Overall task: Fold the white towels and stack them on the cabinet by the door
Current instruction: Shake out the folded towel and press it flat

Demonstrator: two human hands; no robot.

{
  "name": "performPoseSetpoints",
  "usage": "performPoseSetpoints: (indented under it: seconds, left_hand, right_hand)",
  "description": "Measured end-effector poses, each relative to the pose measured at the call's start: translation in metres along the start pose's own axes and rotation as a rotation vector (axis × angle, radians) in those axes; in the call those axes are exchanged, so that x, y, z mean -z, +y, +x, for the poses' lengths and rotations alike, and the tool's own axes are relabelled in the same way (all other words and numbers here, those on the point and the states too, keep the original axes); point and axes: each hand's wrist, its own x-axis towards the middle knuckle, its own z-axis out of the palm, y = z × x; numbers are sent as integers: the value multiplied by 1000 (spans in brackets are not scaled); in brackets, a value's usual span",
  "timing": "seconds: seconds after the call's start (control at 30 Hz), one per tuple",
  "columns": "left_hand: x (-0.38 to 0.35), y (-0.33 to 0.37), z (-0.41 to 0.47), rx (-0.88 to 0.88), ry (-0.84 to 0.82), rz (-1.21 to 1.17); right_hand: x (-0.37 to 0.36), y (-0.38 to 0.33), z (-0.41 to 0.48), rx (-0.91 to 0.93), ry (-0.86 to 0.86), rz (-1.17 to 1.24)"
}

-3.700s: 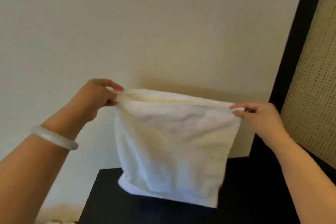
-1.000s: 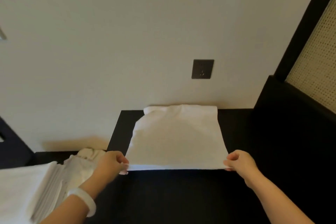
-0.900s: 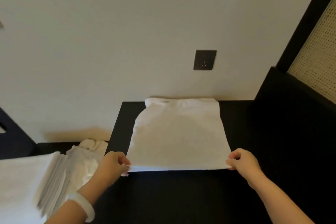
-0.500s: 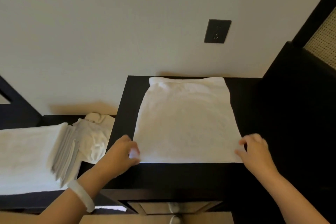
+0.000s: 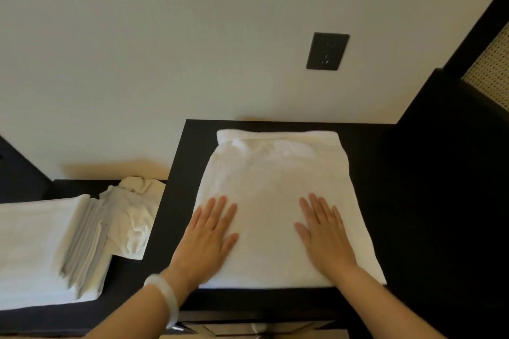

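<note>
A folded white towel point(image 5: 275, 173) lies flat on the black cabinet top point(image 5: 385, 201), its far edge near the wall. My left hand point(image 5: 209, 237) presses flat on the towel's near left part, fingers straight. My right hand point(image 5: 322, 231) presses flat on its near right part, fingers straight too. On a lower black surface to the left sits a stack of folded white towels point(image 5: 35, 245), with a crumpled white towel point(image 5: 132, 215) beside it.
A dark wall socket point(image 5: 327, 51) sits on the cream wall above the cabinet. A tall black panel point(image 5: 454, 146) and a woven cane screen point(image 5: 493, 69) rise at the right. A drawer front point(image 5: 248, 331) shows below the cabinet's near edge.
The towel was held up in the air, then lowered onto the cabinet by its near corners. Both hands have let go of the corners and now lie flat on top of it.
</note>
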Motion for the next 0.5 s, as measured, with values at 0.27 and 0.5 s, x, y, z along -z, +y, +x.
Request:
performPoseSetpoints:
  seconds: [0.27,0.5]
  left_hand:
    - [30,16,23,23,82,21]
    - [8,-10,104,72,51,61]
  right_hand:
    - [39,-22,16,-5,27,52]
    - [39,-40,113,179,-6,-57]
